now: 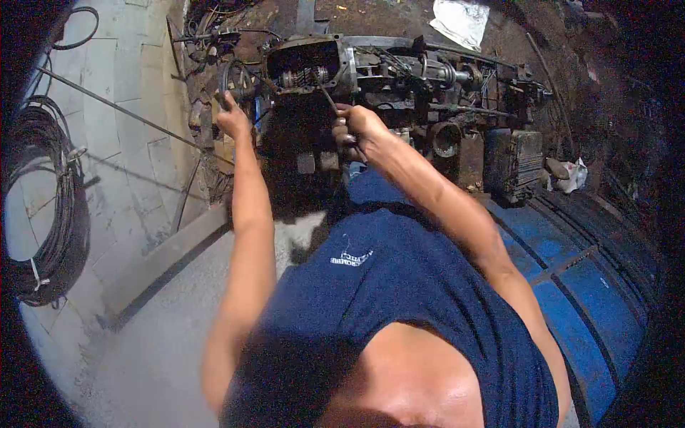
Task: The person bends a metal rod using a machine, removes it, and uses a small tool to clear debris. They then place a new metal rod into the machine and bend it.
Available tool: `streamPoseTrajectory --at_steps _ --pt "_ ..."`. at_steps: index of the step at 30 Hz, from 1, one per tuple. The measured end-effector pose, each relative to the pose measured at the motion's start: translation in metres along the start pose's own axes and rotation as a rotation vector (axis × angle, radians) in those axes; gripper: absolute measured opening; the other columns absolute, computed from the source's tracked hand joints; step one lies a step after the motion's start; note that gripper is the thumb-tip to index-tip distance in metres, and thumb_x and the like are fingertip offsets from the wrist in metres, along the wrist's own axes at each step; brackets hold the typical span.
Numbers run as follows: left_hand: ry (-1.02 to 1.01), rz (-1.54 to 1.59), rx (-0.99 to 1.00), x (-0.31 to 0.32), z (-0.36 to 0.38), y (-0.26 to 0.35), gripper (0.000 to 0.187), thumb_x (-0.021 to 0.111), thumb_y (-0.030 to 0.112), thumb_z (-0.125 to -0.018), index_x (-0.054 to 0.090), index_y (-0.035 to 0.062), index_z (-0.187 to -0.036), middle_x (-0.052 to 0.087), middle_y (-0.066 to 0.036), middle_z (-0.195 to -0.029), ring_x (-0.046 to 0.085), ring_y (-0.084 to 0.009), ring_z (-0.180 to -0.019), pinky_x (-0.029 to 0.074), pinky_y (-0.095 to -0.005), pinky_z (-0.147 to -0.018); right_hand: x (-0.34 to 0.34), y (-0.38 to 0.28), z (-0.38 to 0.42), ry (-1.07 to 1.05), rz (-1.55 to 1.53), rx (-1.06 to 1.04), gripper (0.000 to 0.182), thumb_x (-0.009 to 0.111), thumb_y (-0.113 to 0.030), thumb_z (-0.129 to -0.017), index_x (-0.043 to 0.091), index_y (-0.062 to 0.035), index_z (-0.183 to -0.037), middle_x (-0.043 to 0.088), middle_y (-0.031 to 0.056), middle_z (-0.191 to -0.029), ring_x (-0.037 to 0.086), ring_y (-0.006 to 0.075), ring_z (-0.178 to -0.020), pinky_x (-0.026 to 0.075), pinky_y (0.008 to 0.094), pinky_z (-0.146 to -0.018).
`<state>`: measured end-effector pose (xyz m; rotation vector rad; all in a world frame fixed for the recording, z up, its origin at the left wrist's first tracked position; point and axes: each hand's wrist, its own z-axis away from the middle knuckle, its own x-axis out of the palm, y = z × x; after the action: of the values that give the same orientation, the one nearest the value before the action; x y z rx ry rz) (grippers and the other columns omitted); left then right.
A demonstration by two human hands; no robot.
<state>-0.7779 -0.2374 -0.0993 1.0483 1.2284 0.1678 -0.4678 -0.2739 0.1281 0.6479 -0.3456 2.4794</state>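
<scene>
My right hand point(357, 130) is closed around a thin metal rod point(328, 98). The rod's far end reaches into the open side of a greasy gearbox housing point(348, 68), close to the toothed gears point(303, 76) inside. Its other end shows below my fist. To the left of the housing, my left hand point(232, 120) is closed at a dark, curved part point(227, 75) near the wall. Its fingers are partly hidden, and I cannot make out exactly what they grip.
More oily machinery point(435, 71) stretches right from the housing. A coiled black cable point(53, 192) hangs on the pale block wall point(118, 78) at left. A white cloth point(460, 23) lies at the back. Blue panels point(571, 299) are at right, beside a dark finned block point(515, 164).
</scene>
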Motion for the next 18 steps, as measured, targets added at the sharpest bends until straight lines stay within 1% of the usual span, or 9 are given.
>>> streamPoseTrajectory --at_steps 2,3,5,8,10,13,14,16,18 --pt "0.011 0.084 0.194 -0.009 0.002 0.021 0.074 0.049 0.060 -0.079 0.055 -0.0097 -0.053 0.052 -0.026 -0.050 0.054 -0.0395 -0.050 0.039 -0.0483 -0.051 0.001 0.005 -0.013 -0.032 -0.006 -0.050 0.015 0.027 -0.003 -0.085 0.041 -0.0080 -0.090 0.030 -0.0017 -0.059 0.028 0.0075 -0.044 0.022 0.0206 -0.032" --pt "0.009 0.075 0.194 -0.012 0.000 0.020 0.074 0.049 0.060 -0.079 0.055 -0.0097 -0.053 0.052 -0.026 -0.050 0.054 -0.0395 -0.050 0.039 -0.0483 -0.051 0.007 0.009 -0.011 -0.061 -0.015 -0.095 0.015 0.026 0.000 -0.083 0.039 -0.0072 -0.086 0.030 -0.0016 -0.059 0.028 0.0077 -0.043 0.021 0.0208 -0.032" --pt "-0.128 -0.178 0.001 -0.012 -0.007 0.023 0.073 0.051 0.059 -0.078 0.057 -0.0106 -0.059 0.054 -0.027 -0.055 0.056 -0.0403 -0.054 0.040 -0.0482 -0.054 0.014 0.011 -0.005 -0.031 -0.063 -0.089 0.014 0.025 0.002 -0.080 0.036 -0.0071 -0.080 0.029 -0.0014 -0.058 0.026 0.0079 -0.042 0.021 0.0214 -0.033" --pt "-0.084 -0.150 0.015 0.002 -0.014 0.013 0.073 0.051 0.059 -0.078 0.056 -0.0111 -0.059 0.054 -0.027 -0.056 0.055 -0.0409 -0.053 0.040 -0.0487 -0.053 0.017 0.011 -0.005 -0.024 0.015 -0.107 0.013 0.026 0.001 -0.081 0.036 -0.0069 -0.080 0.029 -0.0008 -0.057 0.026 0.0084 -0.041 0.021 0.0219 -0.032" --pt "-0.079 -0.175 -0.008 -0.008 -0.003 0.017 0.073 0.051 0.060 -0.078 0.056 -0.0108 -0.058 0.054 -0.028 -0.055 0.054 -0.0409 -0.052 0.040 -0.0489 -0.053 0.015 0.015 -0.015 -0.055 0.100 -0.085 0.008 0.032 -0.017 -0.084 0.038 -0.0171 -0.079 0.030 -0.0038 -0.052 0.028 0.0111 -0.042 0.020 0.0293 -0.041" --pt "-0.003 -0.079 -0.014 -0.018 0.011 0.044 0.074 0.052 0.060 -0.077 0.055 -0.0110 -0.056 0.053 -0.028 -0.054 0.052 -0.0413 -0.050 0.039 -0.0492 -0.052 0.020 0.018 -0.020 0.106 0.113 -0.063 0.010 0.032 -0.017 -0.084 0.038 -0.0169 -0.076 0.031 -0.0036 -0.053 0.029 0.0108 -0.043 0.020 0.0301 -0.043" --pt "0.041 -0.118 -0.020 -0.017 0.013 0.042 0.074 0.052 0.060 -0.077 0.055 -0.0111 -0.056 0.052 -0.028 -0.054 0.052 -0.0410 -0.050 0.039 -0.0491 -0.051 0.013 0.018 -0.028 0.018 -0.044 -0.038 0.010 0.032 -0.017 -0.083 0.038 -0.0171 -0.075 0.031 -0.0034 -0.053 0.030 0.0109 -0.043 0.018 0.0299 -0.042" --pt "0.144 -0.069 0.086 -0.007 0.012 0.025 0.073 0.053 0.058 -0.078 0.055 -0.0118 -0.057 0.053 -0.028 -0.054 0.053 -0.0410 -0.050 0.039 -0.0486 -0.051 0.017 0.017 -0.022 0.047 0.006 -0.072 0.009 0.032 -0.016 -0.082 0.038 -0.0170 -0.075 0.031 -0.0033 -0.054 0.030 0.0110 -0.043 0.018 0.0300 -0.042" --pt "0.120 -0.056 0.096 0.000 0.004 0.014 0.072 0.053 0.057 -0.078 0.056 -0.0120 -0.059 0.055 -0.028 -0.057 0.055 -0.0413 -0.054 0.041 -0.0486 -0.053 0.022 0.018 -0.014 0.074 0.078 -0.096 0.008 0.031 -0.013 -0.079 0.037 -0.0169 -0.075 0.032 -0.0031 -0.055 0.030 0.0111 -0.042 0.016 0.0305 -0.041"
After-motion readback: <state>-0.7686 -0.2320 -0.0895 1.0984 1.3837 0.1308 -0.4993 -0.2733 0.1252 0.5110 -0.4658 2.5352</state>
